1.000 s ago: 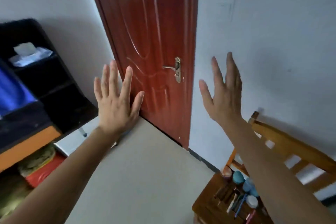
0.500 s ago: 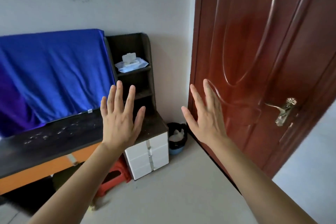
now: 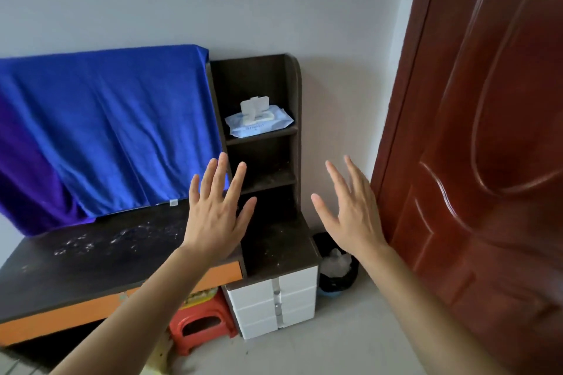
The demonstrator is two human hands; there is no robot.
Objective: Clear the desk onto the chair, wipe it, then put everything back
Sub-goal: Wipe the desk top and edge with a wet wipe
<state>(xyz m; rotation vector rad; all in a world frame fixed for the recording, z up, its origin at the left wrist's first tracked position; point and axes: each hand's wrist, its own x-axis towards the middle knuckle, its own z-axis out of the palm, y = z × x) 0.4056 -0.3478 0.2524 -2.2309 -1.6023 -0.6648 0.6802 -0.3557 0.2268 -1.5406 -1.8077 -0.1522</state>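
Dark wood, smeared with pale dusty marks, is all that shows of the desk (image 3: 91, 256), so the clearing looks done while the wiping appears not yet finished. A pack of wet wipes (image 3: 259, 122) lies on the shelf (image 3: 262, 134) at the desk's right end. Both the left hand (image 3: 217, 213) and the right hand (image 3: 350, 210) hover above the desk edge, fingers spread, holding nothing; the chair is out of view.

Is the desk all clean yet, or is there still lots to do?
Not clean yet. The clearing looks done: the dark desk top has nothing standing on it. But white dusty specks still show, so wiping is left. The left hand and right hand are open and hold nothing. A pack of wet wipes sits on the shelf, lid flipped up. The chair is out of view, so putting things back is still left.
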